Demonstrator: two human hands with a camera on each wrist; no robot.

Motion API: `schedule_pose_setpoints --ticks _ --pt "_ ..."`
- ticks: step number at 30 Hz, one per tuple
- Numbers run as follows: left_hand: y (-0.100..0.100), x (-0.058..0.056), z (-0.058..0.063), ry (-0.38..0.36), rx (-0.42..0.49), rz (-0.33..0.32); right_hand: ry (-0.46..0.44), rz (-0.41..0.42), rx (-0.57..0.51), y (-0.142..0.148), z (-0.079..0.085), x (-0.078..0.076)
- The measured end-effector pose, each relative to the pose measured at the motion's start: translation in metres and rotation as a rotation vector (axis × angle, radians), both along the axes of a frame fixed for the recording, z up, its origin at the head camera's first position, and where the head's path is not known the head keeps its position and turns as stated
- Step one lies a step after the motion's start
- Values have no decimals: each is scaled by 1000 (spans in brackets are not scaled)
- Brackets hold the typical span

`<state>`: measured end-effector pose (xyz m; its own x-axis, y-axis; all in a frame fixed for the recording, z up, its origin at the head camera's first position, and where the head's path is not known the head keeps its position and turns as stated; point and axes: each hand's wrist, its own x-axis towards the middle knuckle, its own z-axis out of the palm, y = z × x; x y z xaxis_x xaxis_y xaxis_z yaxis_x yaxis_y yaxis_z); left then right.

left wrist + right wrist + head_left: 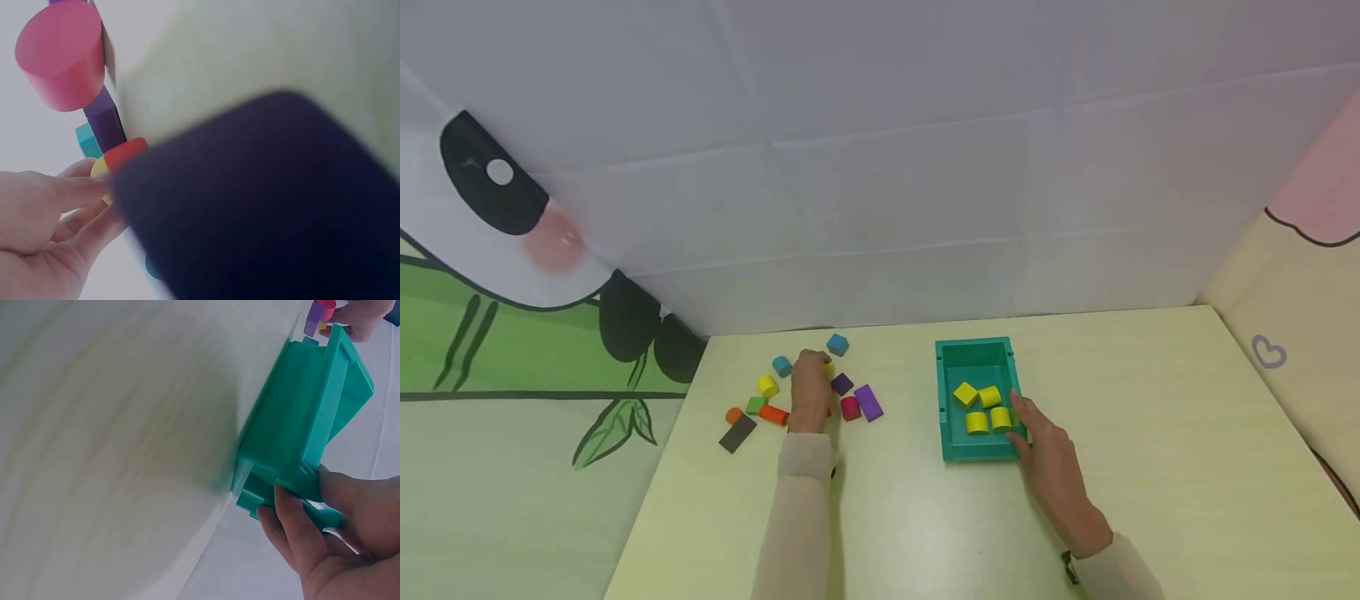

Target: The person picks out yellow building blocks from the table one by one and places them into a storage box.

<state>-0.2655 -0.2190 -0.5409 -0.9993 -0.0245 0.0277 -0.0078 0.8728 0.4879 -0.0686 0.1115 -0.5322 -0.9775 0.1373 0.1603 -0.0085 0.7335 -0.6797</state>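
Note:
My left hand (810, 392) reaches into a loose group of coloured blocks and pinches a yellow block (99, 167) between thumb and fingers. A red block (125, 154) partly hides the yellow one in the left wrist view. On the right, my right hand (1054, 467) grips the right wall of a teal bin (977, 457), with the thumb and fingers on either side of its rim (319, 425). Inside the bin lie a yellow cube (966, 394) and several yellow cylinders (977, 422).
Around my left hand lie a yellow cylinder (767, 385), blue blocks (838, 344), a purple block (868, 402), a crimson cylinder (850, 408), an orange cylinder (773, 414), a green block (756, 406) and a dark grey block (737, 434). A white curtain (880, 208) hangs behind the table.

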Motion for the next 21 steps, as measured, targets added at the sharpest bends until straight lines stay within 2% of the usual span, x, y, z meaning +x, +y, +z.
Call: schedule_pose_setpoints --ticks 4,11,21 --pt "0 2 2 -7 -13 3 -4 -3 -2 0 0 0" --pt "1 8 4 -64 -8 36 -14 4 -2 -1 0 1" --pt "2 13 11 -33 32 32 -6 9 1 1 -1 0"
